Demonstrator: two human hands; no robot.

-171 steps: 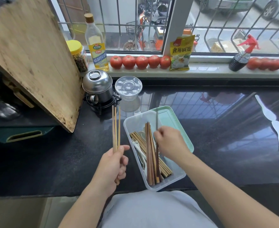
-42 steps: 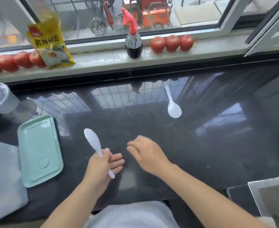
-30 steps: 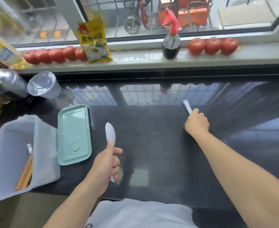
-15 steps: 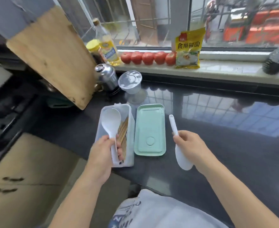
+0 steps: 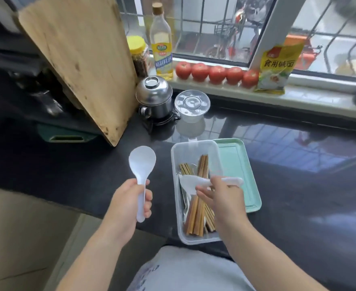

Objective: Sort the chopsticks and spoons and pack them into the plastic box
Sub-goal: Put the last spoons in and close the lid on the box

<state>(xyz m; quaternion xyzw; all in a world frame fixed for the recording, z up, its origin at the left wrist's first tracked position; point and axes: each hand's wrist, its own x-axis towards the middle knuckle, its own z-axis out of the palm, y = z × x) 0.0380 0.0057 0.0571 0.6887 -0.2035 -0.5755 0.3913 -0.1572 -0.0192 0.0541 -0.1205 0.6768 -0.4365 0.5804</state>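
The plastic box (image 5: 194, 150) sits at the near edge of the dark bench (image 5: 78, 164), right in front of the person, probably so both hands can reach into it without stretching. Its green lid (image 5: 238, 164) lies flat on the bench, touching the box's right side and partly tucked under it, out of the way until packing is finished. Inside the box the chopsticks (image 5: 198, 208) lie lengthwise in bundles, light ones and darker brown ones side by side, which suggests the sorting is largely done and the spoons are what remains.

The right hand (image 5: 221, 198) is over the box, pinching a white spoon (image 5: 188, 182) by the handle between thumb and fingertips, the other fingers loosely spread. The spoon lies crosswise above the chopsticks, bowl to the left over the box's left half, handle end poking out past the right wall; it looks about to be laid in, though motion blur hides whether it touches anything yet.

The left hand (image 5: 128, 204), left of the box and above the bench edge, is wrapped firmly round the handle of a second white spoon (image 5: 141, 162), bowl upright, apparently waiting its turn.
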